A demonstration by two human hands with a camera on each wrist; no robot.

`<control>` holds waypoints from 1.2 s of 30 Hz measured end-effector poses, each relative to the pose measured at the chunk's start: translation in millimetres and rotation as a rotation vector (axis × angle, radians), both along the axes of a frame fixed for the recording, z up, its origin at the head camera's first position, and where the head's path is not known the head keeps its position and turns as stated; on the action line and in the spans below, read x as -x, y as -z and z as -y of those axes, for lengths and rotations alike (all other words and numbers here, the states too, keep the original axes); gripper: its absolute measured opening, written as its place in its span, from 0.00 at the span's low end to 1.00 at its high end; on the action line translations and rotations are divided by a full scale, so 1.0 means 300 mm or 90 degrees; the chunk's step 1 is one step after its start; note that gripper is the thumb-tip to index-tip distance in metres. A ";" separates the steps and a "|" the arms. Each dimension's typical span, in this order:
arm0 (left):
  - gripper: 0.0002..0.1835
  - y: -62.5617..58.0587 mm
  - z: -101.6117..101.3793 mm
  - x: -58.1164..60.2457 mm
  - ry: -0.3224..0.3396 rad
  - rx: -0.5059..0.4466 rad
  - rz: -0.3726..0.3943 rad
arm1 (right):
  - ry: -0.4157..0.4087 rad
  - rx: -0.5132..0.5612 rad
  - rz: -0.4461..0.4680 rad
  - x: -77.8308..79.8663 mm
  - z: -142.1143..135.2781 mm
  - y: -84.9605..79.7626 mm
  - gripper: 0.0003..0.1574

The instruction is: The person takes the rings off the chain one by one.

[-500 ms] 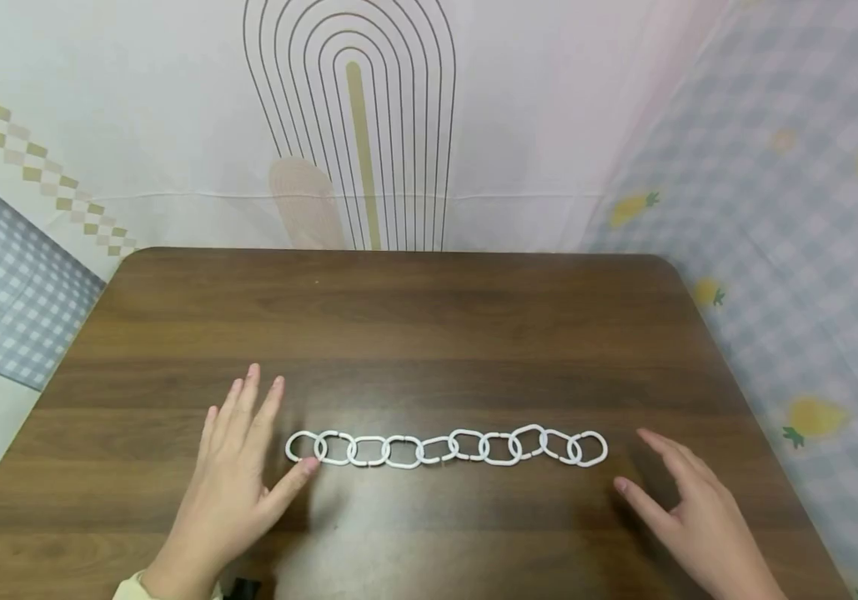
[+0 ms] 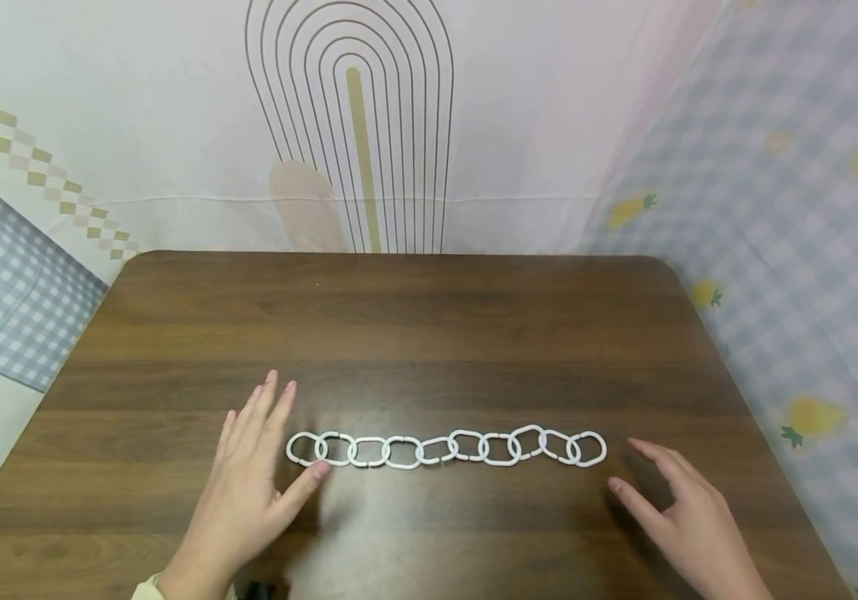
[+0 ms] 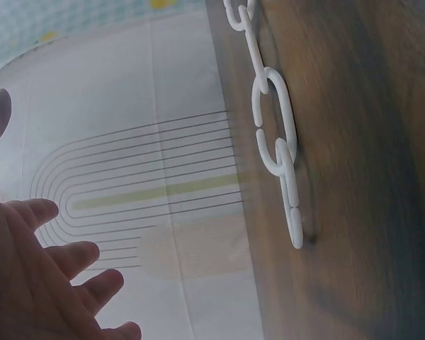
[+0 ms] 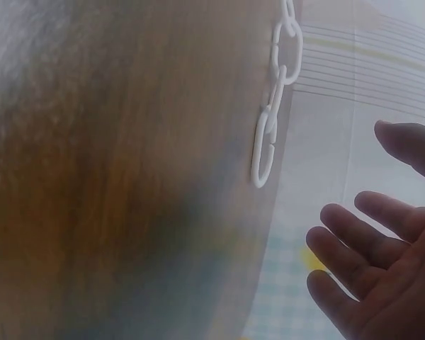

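A chain of several white oval plastic links [image 2: 403, 452] lies stretched from left to right across the wooden table. At its left end hovers my left hand [image 2: 248, 487], fingers extended and thumb apart, the thumb tip overlapping the end links in the head view. My right hand [image 2: 687, 517] is just beyond the chain's right end, thumb and index finger spread with a gap between them. Both wrist views show relaxed fingers with nothing in them: the left hand [image 3: 49, 262] and the right hand [image 4: 382, 241] are apart from the chain [image 4: 264, 149].
The brown wooden table [image 2: 398, 325] has rounded far corners. Behind it hangs a pale cloth [image 2: 519, 125] printed with arch lines. A checked cloth with pineapples [image 2: 796, 317] hangs along the right side, and another checked cloth [image 2: 8, 267] on the left.
My left hand has shifted slightly to the right, its thumb passing over the second link. My right hand has edged a little left toward the chain's end. The chain stays put.
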State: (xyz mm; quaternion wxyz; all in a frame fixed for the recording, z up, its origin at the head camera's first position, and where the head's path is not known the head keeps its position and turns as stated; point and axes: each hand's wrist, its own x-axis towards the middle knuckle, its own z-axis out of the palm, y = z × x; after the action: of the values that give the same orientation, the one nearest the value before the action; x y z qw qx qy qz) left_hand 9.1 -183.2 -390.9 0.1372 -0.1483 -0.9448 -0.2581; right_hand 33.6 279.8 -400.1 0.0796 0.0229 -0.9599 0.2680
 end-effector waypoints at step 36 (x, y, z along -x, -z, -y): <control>0.49 0.009 -0.083 -0.017 0.045 -0.031 -0.028 | 0.002 0.004 -0.098 0.037 0.038 0.052 0.28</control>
State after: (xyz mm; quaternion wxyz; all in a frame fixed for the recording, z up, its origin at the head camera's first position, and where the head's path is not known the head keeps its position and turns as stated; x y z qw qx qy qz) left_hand 14.2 -158.2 -393.6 0.1521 -0.1841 -0.9291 -0.2825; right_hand 22.6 268.6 -415.8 0.1533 0.0417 -0.9501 0.2683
